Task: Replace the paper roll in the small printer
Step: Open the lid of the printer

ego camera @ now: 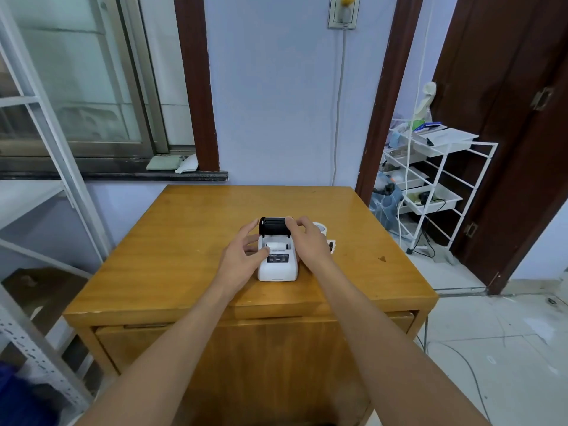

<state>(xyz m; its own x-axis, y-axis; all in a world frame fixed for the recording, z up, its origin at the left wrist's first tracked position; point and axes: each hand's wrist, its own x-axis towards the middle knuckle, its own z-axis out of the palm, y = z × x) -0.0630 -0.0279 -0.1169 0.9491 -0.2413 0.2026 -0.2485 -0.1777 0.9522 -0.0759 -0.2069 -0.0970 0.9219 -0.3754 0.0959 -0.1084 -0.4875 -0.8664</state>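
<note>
So the small printer sits about mid-worktop, a bit toward the near edge, with its black lid flipped up at the back. You can see a white paper roll sitting in the open bay. Left hand is resting against the printer's left side, thumb reaching in onto the roll, fingers loose, not clamped on anything as far as I can tell. Right hand has its fingertips on the right end of the lid, a light grip on it, the rest of the hand open. Another roll peeks out just behind the right hand, toward the far right. My guess: roll's being seated or lifted out, can't say which. Next move needs the paper end fed forward over the slot before the lid snaps down.
</note>
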